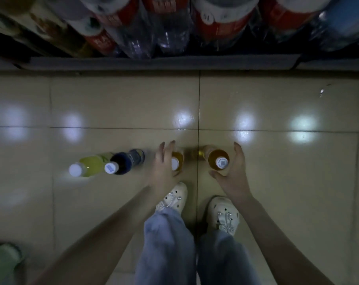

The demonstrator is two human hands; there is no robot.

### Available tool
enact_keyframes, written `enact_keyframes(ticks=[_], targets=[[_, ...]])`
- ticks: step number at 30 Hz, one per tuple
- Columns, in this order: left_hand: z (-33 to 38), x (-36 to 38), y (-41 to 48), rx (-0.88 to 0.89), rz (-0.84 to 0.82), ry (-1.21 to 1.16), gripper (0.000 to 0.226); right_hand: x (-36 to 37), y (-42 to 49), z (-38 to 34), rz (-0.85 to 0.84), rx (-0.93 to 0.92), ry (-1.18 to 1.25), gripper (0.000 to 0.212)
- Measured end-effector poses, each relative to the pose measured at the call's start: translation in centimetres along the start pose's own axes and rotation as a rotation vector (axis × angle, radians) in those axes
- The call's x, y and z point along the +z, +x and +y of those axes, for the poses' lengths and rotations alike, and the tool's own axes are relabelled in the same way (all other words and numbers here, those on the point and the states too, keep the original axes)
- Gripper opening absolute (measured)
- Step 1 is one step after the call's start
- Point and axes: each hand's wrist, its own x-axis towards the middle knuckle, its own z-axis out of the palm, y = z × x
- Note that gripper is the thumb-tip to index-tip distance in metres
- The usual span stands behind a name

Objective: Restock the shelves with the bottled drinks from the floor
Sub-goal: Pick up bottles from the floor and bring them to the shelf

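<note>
- An amber bottle [217, 159] with a white printed cap stands upright on the tiled floor [277, 182]. It is the reference for every place below.
- The right hand [234, 173] is cupped round the amber bottle, with the thumb at its near side and the fingers [238, 150] curving past its right side. I cannot tell whether the grip has closed on it.
- Just left of the amber bottle, across a tile seam, stands a second amber bottle [178, 159], half hidden under the left hand [164, 163].
- The left hand is spread above that second bottle with straight, parted fingers and clasps nothing.
- Further left of the amber bottle stands a dark blue bottle [123, 163]. Touching it on its far side is a yellow-green bottle [92, 165]. Both have white caps.
- Beyond the amber bottle, well apart from it, runs the grey edge of the bottom shelf [154, 62]. It is stocked with large clear bottles [215, 23] wearing red labels.
- Nearer the person than the amber bottle are two pale beaded shoes [223, 212] under light jeans [166, 243].
- Far to the lower left of the amber bottle, a blurred green thing [1, 260] sits at the corner of the view.
</note>
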Motion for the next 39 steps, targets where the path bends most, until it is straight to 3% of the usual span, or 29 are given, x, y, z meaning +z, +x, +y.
enact_keyframes(ticks=[3,6,13,17,23,31,34,39], targets=[[5.6,-5.2,-2.7,-0.075,-0.167,-0.043,0.094,-2.6,-3.2,-5.4,-0.058,0.000,-0.102,0.100],[12.2,-12.2,-5.8,-0.049,-0.210,-0.071,0.087,-6.0,-7.3,-13.0,-0.060,-0.039,-0.129,0.086],[26.0,-33.6,-13.1,0.191,-0.033,-0.018,0.065,-18.2,-15.7,-34.3,-0.021,-0.203,-0.240,0.066],[34.1,-46.6,-18.1,0.444,0.078,0.070,0.055,-26.3,-20.7,-47.8,0.086,-0.462,-0.296,0.067],[45.7,-61.3,-24.5,0.797,0.325,0.225,0.051,-37.5,-28.1,-64.3,0.365,-0.756,-0.326,0.065],[57.8,-72.4,-29.6,1.106,0.916,0.148,0.040,-48.7,-32.4,-76.4,0.660,-1.079,-0.216,0.063],[61.4,-74.5,-29.7,1.069,1.090,0.120,0.045,-51.7,-32.2,-79.0,0.741,-1.174,-0.224,0.063],[65.4,-76.7,-27.8,0.888,1.178,0.077,0.061,-54.3,-30.8,-81.5,0.820,-1.234,-0.293,0.066]])
